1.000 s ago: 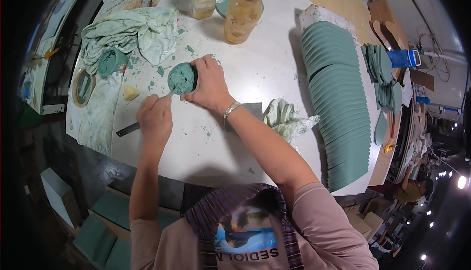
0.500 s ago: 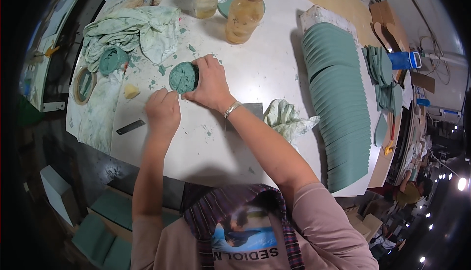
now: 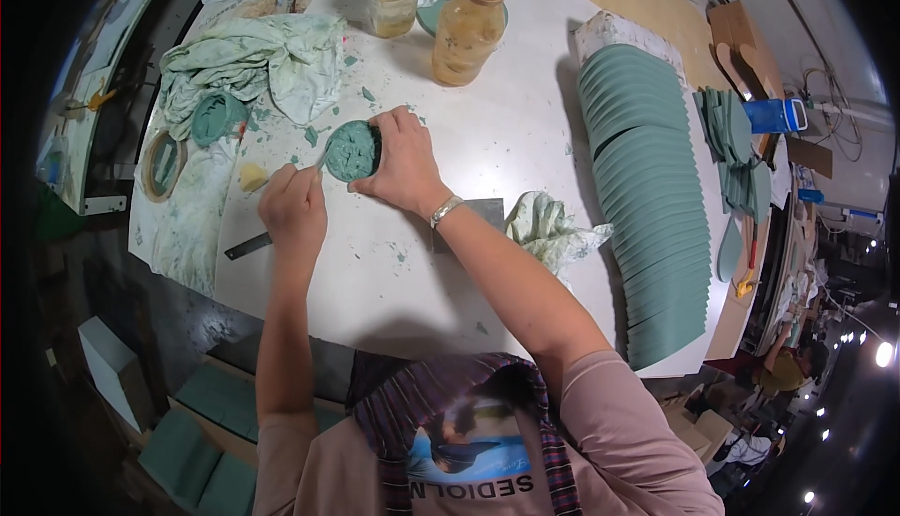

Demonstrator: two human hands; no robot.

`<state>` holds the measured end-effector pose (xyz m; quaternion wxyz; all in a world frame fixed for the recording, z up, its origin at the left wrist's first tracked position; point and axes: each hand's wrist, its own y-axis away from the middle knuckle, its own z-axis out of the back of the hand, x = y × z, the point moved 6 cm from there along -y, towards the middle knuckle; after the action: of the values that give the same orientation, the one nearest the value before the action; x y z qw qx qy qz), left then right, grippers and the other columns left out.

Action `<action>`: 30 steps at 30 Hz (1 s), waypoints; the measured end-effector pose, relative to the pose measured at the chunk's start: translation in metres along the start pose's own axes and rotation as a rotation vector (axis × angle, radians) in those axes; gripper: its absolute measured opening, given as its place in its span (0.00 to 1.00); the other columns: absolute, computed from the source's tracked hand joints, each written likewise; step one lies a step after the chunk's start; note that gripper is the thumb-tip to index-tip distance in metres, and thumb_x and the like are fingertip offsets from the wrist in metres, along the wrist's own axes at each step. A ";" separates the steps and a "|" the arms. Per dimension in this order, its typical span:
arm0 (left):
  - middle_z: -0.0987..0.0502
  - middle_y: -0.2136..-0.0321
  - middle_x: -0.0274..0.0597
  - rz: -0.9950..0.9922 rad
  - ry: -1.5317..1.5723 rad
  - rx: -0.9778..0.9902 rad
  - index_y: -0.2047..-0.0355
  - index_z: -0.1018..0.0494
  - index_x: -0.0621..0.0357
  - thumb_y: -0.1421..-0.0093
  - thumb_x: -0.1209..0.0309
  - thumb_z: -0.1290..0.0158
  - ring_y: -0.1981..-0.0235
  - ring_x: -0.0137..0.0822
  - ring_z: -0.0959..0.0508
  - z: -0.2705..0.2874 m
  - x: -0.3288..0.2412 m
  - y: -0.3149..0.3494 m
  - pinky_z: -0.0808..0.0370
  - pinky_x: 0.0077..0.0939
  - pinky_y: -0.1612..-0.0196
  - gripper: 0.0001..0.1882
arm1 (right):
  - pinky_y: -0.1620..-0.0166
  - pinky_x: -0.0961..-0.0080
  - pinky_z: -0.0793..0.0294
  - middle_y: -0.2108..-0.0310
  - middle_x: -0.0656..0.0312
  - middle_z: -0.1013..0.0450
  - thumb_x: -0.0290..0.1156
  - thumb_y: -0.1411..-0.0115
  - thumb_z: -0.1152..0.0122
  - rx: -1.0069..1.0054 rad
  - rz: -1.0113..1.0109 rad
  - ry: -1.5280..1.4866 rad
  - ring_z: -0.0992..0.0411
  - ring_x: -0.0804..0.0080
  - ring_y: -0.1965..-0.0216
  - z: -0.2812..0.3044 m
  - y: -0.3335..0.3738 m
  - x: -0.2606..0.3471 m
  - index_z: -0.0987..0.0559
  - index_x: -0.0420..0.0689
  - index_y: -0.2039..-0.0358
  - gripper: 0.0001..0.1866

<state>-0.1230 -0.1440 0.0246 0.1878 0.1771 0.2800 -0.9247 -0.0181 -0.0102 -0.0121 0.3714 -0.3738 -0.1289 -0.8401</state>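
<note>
A small round tub of green paste (image 3: 353, 149) is on the white table, its paste lumpy and uneven. My right hand (image 3: 405, 160) curves around the tub's right side, thumb at the near edge and fingers at the far edge. My left hand (image 3: 292, 205) is closed in a pinch at the tub's left. A thin, narrow tool (image 3: 321, 165) sticks out of its fingers to the tub's rim; the rest of the tool is hidden in the fist. Beside my left wrist lies a flat dark metal strip (image 3: 247, 246).
Left of the tub are a yellow lump (image 3: 252, 176), a green-crusted cup (image 3: 218, 118), a tape roll (image 3: 163, 165) and a stained cloth (image 3: 253, 61). Two bottles (image 3: 469, 29) stand behind. At right, a long row of overlapping green pieces (image 3: 647, 207) lies near a crumpled rag (image 3: 551, 230).
My left hand has shifted left and up, from the tub's near side to its left rim, and the thin tool now shows. My right hand stays on the tub.
</note>
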 end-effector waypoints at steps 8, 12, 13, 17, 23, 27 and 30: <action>0.32 0.78 0.45 -0.053 0.075 0.048 0.74 0.25 0.59 0.48 0.78 0.45 0.74 0.50 0.28 -0.003 -0.007 0.004 0.33 0.44 0.71 0.01 | 0.45 0.61 0.35 0.54 0.53 0.34 0.41 0.69 0.18 0.002 0.000 -0.003 0.35 0.53 0.50 -0.001 0.000 0.000 0.29 0.42 0.52 0.43; 0.32 0.78 0.45 0.053 0.053 0.030 0.74 0.26 0.59 0.48 0.78 0.45 0.74 0.50 0.29 0.000 0.007 0.006 0.33 0.45 0.71 0.01 | 0.46 0.61 0.35 0.54 0.53 0.34 0.41 0.70 0.18 -0.005 0.012 -0.013 0.35 0.53 0.50 -0.003 0.002 0.002 0.28 0.42 0.52 0.43; 0.32 0.79 0.45 0.022 0.050 0.051 0.75 0.26 0.59 0.48 0.78 0.44 0.74 0.50 0.29 -0.005 0.003 0.012 0.33 0.44 0.71 0.02 | 0.46 0.61 0.35 0.54 0.53 0.34 0.41 0.70 0.18 -0.012 0.018 -0.011 0.35 0.53 0.50 -0.003 0.000 0.003 0.29 0.42 0.52 0.43; 0.32 0.79 0.46 0.010 0.033 0.064 0.75 0.26 0.60 0.48 0.79 0.44 0.76 0.50 0.29 -0.004 0.005 0.012 0.33 0.42 0.73 0.02 | 0.46 0.61 0.35 0.54 0.53 0.34 0.41 0.70 0.18 0.002 0.001 0.003 0.35 0.53 0.50 -0.002 0.000 0.001 0.28 0.42 0.52 0.43; 0.30 0.80 0.43 0.164 0.164 0.055 0.75 0.25 0.63 0.47 0.80 0.43 0.79 0.41 0.28 0.000 0.017 0.010 0.33 0.32 0.73 0.01 | 0.46 0.62 0.35 0.54 0.53 0.34 0.41 0.69 0.18 0.003 0.009 -0.005 0.35 0.54 0.50 -0.002 0.000 0.003 0.28 0.42 0.51 0.43; 0.28 0.79 0.45 0.322 0.272 0.059 0.76 0.27 0.63 0.49 0.79 0.43 0.78 0.47 0.28 -0.010 0.032 0.015 0.33 0.35 0.73 0.03 | 0.46 0.62 0.34 0.54 0.53 0.34 0.40 0.69 0.18 -0.009 0.006 0.003 0.35 0.53 0.50 -0.002 0.001 0.003 0.29 0.41 0.51 0.43; 0.29 0.79 0.45 0.403 0.313 0.064 0.76 0.27 0.63 0.49 0.79 0.42 0.79 0.45 0.29 -0.010 0.035 0.017 0.34 0.35 0.73 0.04 | 0.47 0.61 0.34 0.54 0.53 0.34 0.41 0.70 0.18 -0.007 0.008 0.003 0.35 0.53 0.50 -0.002 0.000 0.003 0.29 0.40 0.51 0.43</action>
<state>-0.1441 -0.1600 -0.0056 0.3169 0.3760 0.2353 -0.8383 -0.0201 -0.0123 -0.0113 0.3735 -0.3743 -0.1239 -0.8396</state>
